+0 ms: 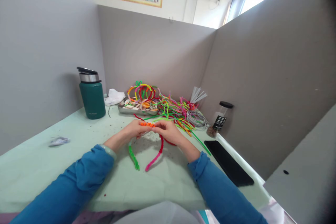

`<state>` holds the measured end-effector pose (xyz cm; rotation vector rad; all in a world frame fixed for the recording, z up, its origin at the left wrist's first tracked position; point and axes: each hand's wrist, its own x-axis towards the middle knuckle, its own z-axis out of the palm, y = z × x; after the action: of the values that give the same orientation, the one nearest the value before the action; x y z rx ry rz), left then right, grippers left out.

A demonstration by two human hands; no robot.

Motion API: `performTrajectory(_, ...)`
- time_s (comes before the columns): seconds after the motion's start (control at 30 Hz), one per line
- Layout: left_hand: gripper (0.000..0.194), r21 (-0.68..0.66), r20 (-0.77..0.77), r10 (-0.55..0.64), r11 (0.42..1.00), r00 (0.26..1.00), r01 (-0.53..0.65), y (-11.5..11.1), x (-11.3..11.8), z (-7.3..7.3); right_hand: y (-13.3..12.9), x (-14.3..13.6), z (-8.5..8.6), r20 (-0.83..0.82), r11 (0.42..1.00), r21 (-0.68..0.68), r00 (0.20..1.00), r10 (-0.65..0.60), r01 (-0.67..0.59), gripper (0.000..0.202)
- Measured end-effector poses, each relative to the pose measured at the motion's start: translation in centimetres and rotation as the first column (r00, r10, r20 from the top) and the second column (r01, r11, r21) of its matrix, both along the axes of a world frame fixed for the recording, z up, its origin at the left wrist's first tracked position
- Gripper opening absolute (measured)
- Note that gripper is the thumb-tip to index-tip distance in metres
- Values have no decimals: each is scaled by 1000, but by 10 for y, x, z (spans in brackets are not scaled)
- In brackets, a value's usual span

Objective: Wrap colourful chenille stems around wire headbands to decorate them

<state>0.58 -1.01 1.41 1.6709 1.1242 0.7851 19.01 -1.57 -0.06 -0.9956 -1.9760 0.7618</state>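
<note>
Both hands meet over the middle of the table around a headband (153,162) wrapped in fuzzy pipe cleaners. Its ends point toward me, one green, the other pink shading into red. Orange pipe cleaner (147,124) shows at the top between my fingers. My left hand (133,129) pinches the band at the left of the orange part. Close by, my right hand (168,131) has its thumb and fingers closed on the right of it. A red pipe cleaner strand pokes out behind each hand. The fingers partly hide the band's top.
Behind my hands stands a metal tray (136,112) of shells, with finished colourful headbands (143,91) above it. A heap of pipe cleaners (175,108) and coiled grey wire (196,120) lie to its right. A green bottle (92,98), a clear jar (219,120) and a black phone-like slab (228,162) flank the work area.
</note>
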Motion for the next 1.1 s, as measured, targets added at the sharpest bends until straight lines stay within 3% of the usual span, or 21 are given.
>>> performTrajectory(0.47,38,-28,50,-43,999,998,44,2,-1,-3,-5,-5,2,51,981,150,989,-136,127,20)
performTrajectory(0.73,40,-56,76,-2,998,997,6,2,-2,-5,1,-3,-4,-46,998,-52,999,18,-20,19)
performTrajectory(1.1,37,-19,89,-86,996,992,88,4,-2,-8,-2,-4,-4,43,982,155,993,-113,106,16)
